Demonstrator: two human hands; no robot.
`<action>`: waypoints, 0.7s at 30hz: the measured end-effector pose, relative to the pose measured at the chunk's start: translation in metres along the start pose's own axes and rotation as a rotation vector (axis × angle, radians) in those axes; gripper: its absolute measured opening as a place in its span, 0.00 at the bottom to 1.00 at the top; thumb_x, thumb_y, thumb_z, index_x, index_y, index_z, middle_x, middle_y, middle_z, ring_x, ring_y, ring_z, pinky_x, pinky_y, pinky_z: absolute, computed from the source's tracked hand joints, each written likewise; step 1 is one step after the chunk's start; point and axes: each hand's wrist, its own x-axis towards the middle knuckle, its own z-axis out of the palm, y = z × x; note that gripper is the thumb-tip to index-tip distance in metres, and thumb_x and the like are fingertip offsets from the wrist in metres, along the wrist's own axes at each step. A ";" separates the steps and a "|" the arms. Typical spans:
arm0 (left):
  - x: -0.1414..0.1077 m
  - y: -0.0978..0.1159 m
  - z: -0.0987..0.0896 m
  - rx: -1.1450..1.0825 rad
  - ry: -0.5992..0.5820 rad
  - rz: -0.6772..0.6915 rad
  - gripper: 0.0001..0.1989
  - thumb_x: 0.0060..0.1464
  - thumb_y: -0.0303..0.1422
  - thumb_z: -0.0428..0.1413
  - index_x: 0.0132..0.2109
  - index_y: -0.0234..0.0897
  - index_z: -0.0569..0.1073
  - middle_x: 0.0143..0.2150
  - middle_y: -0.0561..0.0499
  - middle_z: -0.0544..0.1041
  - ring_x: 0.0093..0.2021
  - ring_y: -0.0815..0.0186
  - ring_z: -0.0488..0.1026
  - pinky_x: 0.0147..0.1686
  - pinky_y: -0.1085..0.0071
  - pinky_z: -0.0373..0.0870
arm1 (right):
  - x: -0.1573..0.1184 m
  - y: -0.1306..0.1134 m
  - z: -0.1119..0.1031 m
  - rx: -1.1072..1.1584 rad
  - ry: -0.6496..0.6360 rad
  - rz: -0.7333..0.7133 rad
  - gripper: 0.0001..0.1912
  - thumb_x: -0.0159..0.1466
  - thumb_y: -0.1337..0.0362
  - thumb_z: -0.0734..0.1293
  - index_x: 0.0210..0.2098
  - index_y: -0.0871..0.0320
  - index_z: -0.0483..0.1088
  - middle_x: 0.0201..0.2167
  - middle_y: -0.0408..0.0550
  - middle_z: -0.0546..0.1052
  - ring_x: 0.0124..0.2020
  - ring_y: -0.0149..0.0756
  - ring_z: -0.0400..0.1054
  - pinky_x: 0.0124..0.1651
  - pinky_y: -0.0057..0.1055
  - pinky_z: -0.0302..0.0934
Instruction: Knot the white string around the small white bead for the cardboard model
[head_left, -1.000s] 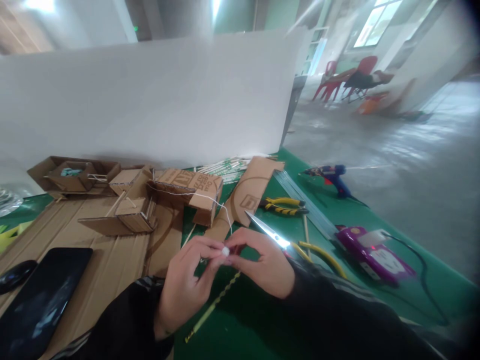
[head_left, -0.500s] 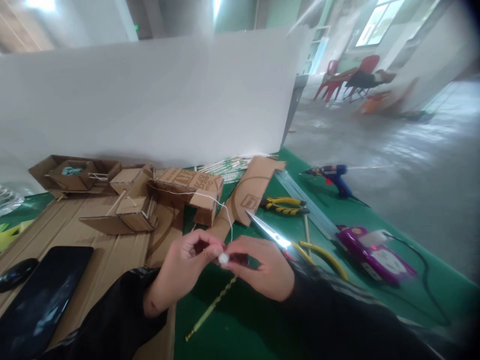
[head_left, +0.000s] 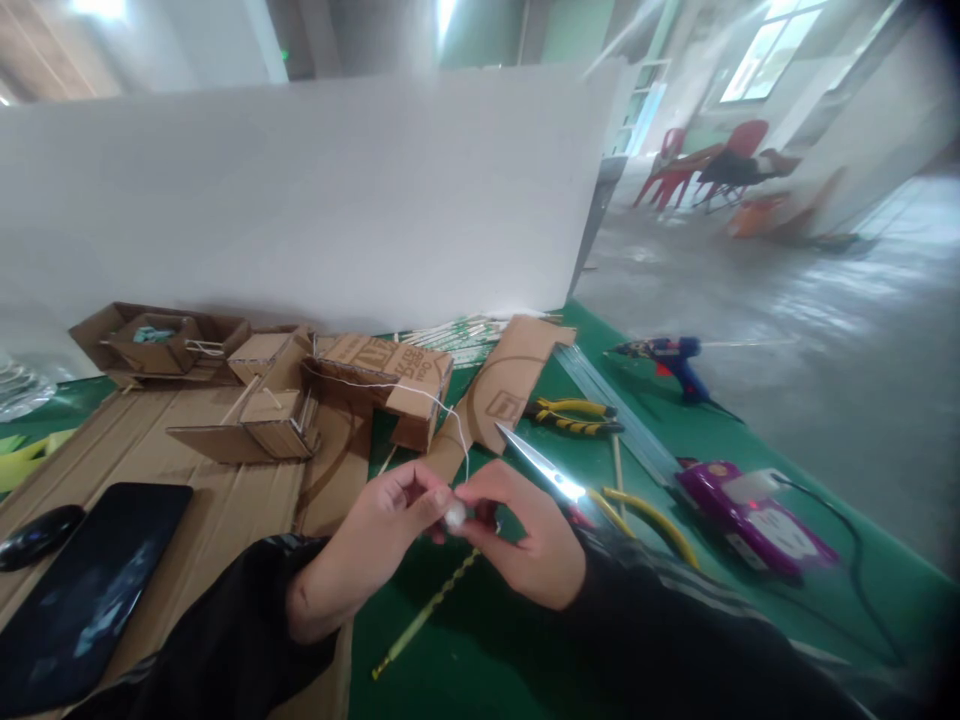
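Between my fingertips is a small whitish round piece (head_left: 455, 515), its exact kind unclear. My left hand (head_left: 382, 530) pinches it from the left. With thumb and forefinger, my right hand (head_left: 529, 530) pinches it from the right. A thin white string (head_left: 450, 408) runs from the cardboard model (head_left: 390, 375) down to my fingers; its end is hidden there. Just below my hands, a twisted yellowish drill bit (head_left: 424, 620) lies on the green table. Scissors (head_left: 547, 470) with yellow handles rest beside my right hand.
Yellow-black pliers (head_left: 574, 415), a blue glue gun (head_left: 667, 360), clear glue sticks (head_left: 619, 415) and a purple power strip (head_left: 754, 515) lie to the right. At left are a phone (head_left: 94, 590) and a black mouse (head_left: 41, 535) on corrugated cardboard (head_left: 247, 510). A white panel (head_left: 300, 200) stands behind.
Both hands stay pinched around the small white piece, with slight finger movement. The whole view has shifted a little; the objects on the table keep their places.
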 end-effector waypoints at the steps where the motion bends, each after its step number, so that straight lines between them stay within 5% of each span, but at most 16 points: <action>1: 0.000 -0.001 0.000 -0.004 0.001 -0.001 0.15 0.51 0.42 0.61 0.30 0.34 0.70 0.26 0.54 0.73 0.26 0.72 0.68 0.26 0.77 0.63 | 0.000 0.000 0.000 -0.025 -0.010 -0.023 0.12 0.62 0.71 0.67 0.46 0.57 0.70 0.33 0.48 0.72 0.27 0.30 0.66 0.28 0.26 0.64; 6: -0.005 0.001 0.003 -0.075 0.032 -0.174 0.11 0.53 0.37 0.60 0.30 0.34 0.70 0.23 0.57 0.66 0.22 0.76 0.60 0.19 0.81 0.51 | 0.004 -0.003 -0.003 -0.100 -0.040 -0.148 0.12 0.64 0.71 0.65 0.45 0.55 0.74 0.36 0.50 0.74 0.34 0.33 0.71 0.36 0.27 0.68; 13: -0.006 -0.004 0.009 -0.121 -0.024 -0.225 0.15 0.52 0.41 0.60 0.30 0.35 0.66 0.20 0.60 0.60 0.19 0.77 0.50 0.17 0.78 0.39 | 0.001 -0.009 0.000 0.060 0.043 0.001 0.07 0.59 0.68 0.71 0.39 0.57 0.74 0.31 0.46 0.75 0.30 0.31 0.70 0.32 0.26 0.66; 16: -0.005 -0.009 0.009 0.048 -0.019 -0.134 0.15 0.54 0.44 0.57 0.30 0.35 0.68 0.19 0.61 0.58 0.18 0.76 0.50 0.17 0.78 0.43 | 0.002 -0.009 -0.001 0.050 0.113 0.050 0.06 0.59 0.67 0.72 0.37 0.57 0.74 0.29 0.44 0.73 0.28 0.30 0.69 0.31 0.26 0.65; 21: -0.011 -0.002 0.012 0.468 0.052 0.129 0.11 0.59 0.39 0.53 0.35 0.36 0.72 0.32 0.52 0.73 0.33 0.68 0.68 0.33 0.75 0.62 | 0.006 -0.009 -0.005 0.030 0.077 0.138 0.05 0.59 0.67 0.71 0.36 0.57 0.74 0.35 0.47 0.77 0.35 0.34 0.73 0.38 0.28 0.68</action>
